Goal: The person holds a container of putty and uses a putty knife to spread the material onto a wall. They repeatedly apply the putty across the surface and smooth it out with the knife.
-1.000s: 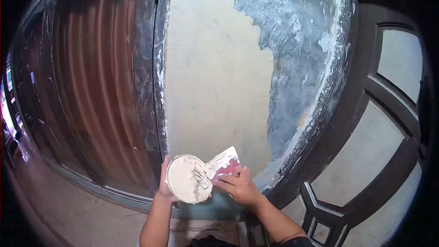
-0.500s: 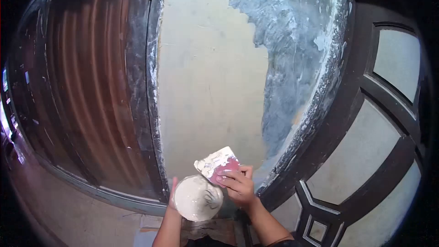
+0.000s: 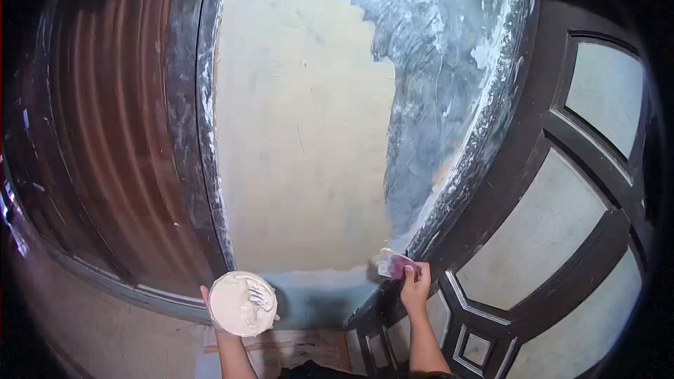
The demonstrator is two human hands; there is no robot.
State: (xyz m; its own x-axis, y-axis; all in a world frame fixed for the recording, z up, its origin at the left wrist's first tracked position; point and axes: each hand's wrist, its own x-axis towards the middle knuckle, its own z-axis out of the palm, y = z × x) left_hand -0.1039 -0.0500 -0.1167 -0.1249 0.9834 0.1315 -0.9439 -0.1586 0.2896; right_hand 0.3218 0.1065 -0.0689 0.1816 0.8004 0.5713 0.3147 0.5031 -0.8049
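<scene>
My left hand (image 3: pixel 206 296) holds a round container (image 3: pixel 243 304) of creamy white paste from below, its surface swirled at the right. Pinched in my right hand (image 3: pixel 416 282) is a flat reddish-pink spreader (image 3: pixel 397 267) with white paste on its left and upper part. The spreader is near the lower right corner of the wall panel, beside the dark frame; whether it touches the wall I cannot tell. Cream coating (image 3: pixel 302 133) covers the left and middle of the panel, and blue-grey surface (image 3: pixel 428 98) shows at the right.
A dark brown door (image 3: pixel 519 238) with pale inset panels stands at the right. Left of the panel are a paint-smeared dark post (image 3: pixel 193 98) and a reddish-brown ribbed surface (image 3: pixel 119 112). The floor (image 3: pixel 140 330) shows at the lower left.
My hands have moved apart: the left one went left with the container, the right one went right with the spreader. The spreader is away from the container. The view has shifted slightly.
</scene>
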